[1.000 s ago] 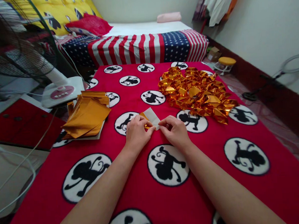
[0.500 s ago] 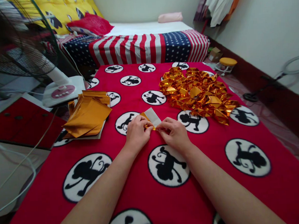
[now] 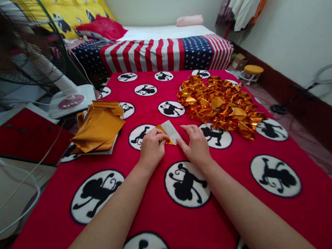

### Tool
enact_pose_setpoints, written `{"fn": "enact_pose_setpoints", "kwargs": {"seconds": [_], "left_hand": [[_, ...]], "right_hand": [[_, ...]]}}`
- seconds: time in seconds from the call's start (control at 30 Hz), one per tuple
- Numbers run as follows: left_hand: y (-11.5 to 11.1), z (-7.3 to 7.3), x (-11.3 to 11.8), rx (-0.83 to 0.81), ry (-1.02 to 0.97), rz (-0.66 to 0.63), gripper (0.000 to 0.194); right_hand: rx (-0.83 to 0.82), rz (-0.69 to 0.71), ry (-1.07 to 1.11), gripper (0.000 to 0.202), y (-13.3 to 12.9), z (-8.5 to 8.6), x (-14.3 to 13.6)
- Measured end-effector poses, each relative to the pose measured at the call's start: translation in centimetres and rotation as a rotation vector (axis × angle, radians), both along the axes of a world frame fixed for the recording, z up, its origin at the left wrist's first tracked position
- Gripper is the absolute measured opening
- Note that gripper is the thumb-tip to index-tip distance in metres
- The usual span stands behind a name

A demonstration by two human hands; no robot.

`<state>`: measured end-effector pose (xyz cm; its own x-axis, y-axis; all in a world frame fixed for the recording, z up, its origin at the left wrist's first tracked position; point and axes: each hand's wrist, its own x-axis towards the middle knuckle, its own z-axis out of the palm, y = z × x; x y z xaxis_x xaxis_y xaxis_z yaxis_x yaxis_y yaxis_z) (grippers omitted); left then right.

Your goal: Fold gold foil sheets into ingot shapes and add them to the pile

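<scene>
A partly folded paper sheet point(image 3: 171, 130), gold on one side and pale grey on the other, lies on the red cloth with round monkey prints. My left hand point(image 3: 154, 147) grips its gold left edge between thumb and fingers. At the sheet's right corner, my right hand point(image 3: 195, 144) rests with thumb and fingers apart, its thumb tip touching the paper. A stack of flat gold sheets point(image 3: 98, 128) is to the left. Many folded shiny gold pieces point(image 3: 217, 102) form a heap at the back right.
A fan base point(image 3: 71, 101) stands beyond the gold stack, with cables point(image 3: 32, 176) hanging at the left. Behind the table is a bed with a striped and starred cover point(image 3: 151, 52). A yellow-topped stool point(image 3: 253, 69) is at the right on the floor.
The fingers of my right hand have opened and lifted off the sheet's lower edge, moving slightly right. More of the grey face shows. My left hand has barely moved.
</scene>
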<state>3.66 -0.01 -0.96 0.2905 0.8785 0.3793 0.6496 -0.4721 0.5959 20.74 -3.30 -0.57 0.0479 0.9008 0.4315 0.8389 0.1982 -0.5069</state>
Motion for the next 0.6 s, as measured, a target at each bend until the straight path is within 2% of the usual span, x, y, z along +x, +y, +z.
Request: {"fn": "enact_pose_setpoints", "kwargs": {"seconds": [0.1,0.2,0.43,0.6], "left_hand": [[0.1,0.0,-0.1,0.017,0.017,-0.032,0.019],[0.0,0.4,-0.2,0.053,0.064,-0.005,0.013],[-0.8,1.2,-0.3,0.036,0.212,0.129,0.008],[-1.2,1.1,-0.1,0.024,0.216,0.146,0.010]], "right_hand": [[-0.037,-0.005,-0.001,0.046,0.2,0.0,0.1],[-0.066,0.006,0.058,0.044,0.3,-0.1,0.3],[-0.079,0.057,0.138,0.018,0.1,-0.1,0.6],[-0.076,0.070,0.236,0.026,0.1,-0.1,0.6]]}}
